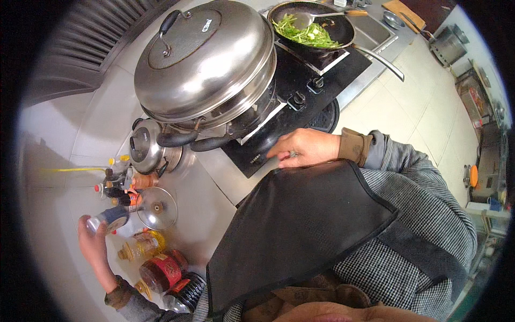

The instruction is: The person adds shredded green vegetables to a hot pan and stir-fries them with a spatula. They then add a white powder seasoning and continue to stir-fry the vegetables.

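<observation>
At the far left, my left hand [93, 243] grips the top end of a container [114, 219] with a dark blue wrap, held among bottles by the wall. My right hand [312, 147] is at the front edge of the black gas cooktop [277, 141], fingers bent; whether anything is in them cannot be made out. A large lidded steel pot [209, 68] covers the near burner. On the far burner, a frying pan [346, 30] holds chopped green vegetables [307, 34], with a wooden-handled metal spatula [324, 15] resting in it.
Beside the large pot stands a small lidded pot [147, 147]. A glass lid [157, 207] leans near several sauce bottles [120, 189]. Closer lie a yellow oil bottle [147, 243] and a red-labelled jug [165, 269]. The pan handle [380, 60] juts past the counter edge. Beyond is a sink [374, 30].
</observation>
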`<state>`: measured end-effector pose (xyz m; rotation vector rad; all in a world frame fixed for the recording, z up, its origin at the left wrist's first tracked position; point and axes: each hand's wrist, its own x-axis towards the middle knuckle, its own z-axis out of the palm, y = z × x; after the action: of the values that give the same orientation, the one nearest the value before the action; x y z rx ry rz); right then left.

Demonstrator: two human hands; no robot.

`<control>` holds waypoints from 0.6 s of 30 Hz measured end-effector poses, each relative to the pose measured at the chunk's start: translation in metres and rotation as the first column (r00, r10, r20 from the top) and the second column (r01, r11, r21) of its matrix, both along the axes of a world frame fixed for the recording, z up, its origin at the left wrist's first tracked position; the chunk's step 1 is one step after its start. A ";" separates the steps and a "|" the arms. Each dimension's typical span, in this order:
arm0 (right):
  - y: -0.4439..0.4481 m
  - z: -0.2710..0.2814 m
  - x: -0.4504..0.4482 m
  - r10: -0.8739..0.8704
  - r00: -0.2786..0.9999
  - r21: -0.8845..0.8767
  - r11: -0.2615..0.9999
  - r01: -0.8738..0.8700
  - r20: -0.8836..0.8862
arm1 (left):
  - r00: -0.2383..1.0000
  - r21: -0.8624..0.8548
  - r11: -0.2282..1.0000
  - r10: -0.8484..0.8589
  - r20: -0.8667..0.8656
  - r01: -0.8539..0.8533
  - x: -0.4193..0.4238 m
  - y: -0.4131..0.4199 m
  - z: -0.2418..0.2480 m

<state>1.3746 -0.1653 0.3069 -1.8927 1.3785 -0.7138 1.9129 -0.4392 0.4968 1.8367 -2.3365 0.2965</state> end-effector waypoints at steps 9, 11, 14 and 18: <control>0.023 0.084 0.005 0.159 0.977 -0.422 0.902 -0.086 0.142 | 0.785 0.283 0.810 -0.310 -0.536 0.513 -0.257 0.180 0.036; 0.037 0.087 -0.005 0.055 0.988 -0.435 0.901 0.015 0.147 | 0.711 0.139 0.762 -0.500 -0.495 0.633 -0.311 0.197 0.035; 0.054 0.083 -0.028 -0.210 0.958 -0.444 0.852 0.277 0.194 | 0.646 0.039 0.698 -0.638 -0.419 0.715 -0.381 0.211 0.034; 0.062 0.074 -0.076 -0.401 0.863 -0.447 0.740 0.502 0.307 | 0.587 0.016 0.629 -0.716 -0.379 0.777 -0.457 0.213 0.020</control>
<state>1.2981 -0.1032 0.3808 -1.7972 1.6582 -1.6130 1.4560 -0.2259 0.5165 0.6715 -2.6588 -0.3381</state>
